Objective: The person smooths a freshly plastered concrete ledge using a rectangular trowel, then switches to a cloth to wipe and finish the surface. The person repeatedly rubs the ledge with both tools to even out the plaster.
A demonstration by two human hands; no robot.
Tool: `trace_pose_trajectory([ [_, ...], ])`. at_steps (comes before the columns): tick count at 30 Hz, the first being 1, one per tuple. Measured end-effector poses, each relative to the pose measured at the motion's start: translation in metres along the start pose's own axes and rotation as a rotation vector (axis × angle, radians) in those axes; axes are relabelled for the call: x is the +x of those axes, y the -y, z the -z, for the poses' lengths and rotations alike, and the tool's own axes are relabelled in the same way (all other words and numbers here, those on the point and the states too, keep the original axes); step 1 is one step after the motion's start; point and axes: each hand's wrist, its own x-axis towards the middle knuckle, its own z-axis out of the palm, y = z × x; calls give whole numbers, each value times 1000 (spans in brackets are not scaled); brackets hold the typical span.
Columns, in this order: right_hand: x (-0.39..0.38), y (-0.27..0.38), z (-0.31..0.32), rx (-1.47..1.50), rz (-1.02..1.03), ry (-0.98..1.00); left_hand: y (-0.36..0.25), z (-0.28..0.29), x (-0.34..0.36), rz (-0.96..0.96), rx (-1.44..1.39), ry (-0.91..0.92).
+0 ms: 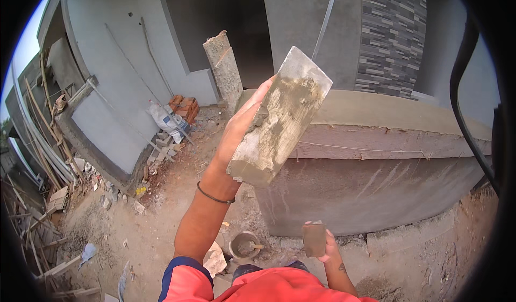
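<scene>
My left hand (239, 122) is raised in the middle of the view, closed around the side of a long rectangular plastering float (285, 122). Grey wet mortar smears most of the float's flat face, and its far end is paler. Lower down on the right, my right hand (329, 247) grips a smaller flat rectangular block (314, 239), grey-brown and perhaps another float. Both tools are held apart from the low plastered wall (371, 194). By my feet stands a round bucket (244, 245) of mortar with a wooden-handled tool in it.
A wide ledge (387, 108) tops the low wall, with a string along its edge. A rough concrete post (224, 68) rises at its left end. Farther left are a white sack (165, 120), red bricks (185, 108), rubble and poles. A dark cable (459, 87) hangs at right.
</scene>
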Motion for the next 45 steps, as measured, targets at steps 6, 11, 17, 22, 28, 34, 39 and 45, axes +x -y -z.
trace_pose_trajectory([
  [6,31,-83,-206,-1341,787,131,-55,141,-254,-289,-404,-182],
  [11,19,-281,-358,-1353,1355,828,-97,186,-447,-404,-248,-664],
  [17,-22,-512,-445,-1127,1210,1144,-163,194,-654,-607,-382,-927],
  [22,-34,-648,-472,-842,1144,1444,-192,218,-781,-667,-479,-1036],
  [28,93,-777,-479,-1125,-101,935,-192,268,-890,-522,-311,-1476],
  [34,222,-920,-386,-210,-1196,290,-225,395,-1018,-192,204,-1678],
  [39,345,-1070,-292,-155,-1081,-88,-307,568,-1074,-522,-249,-1854],
  [45,516,-1214,-291,-171,-904,-676,-417,773,-1142,-131,-84,-2082],
])
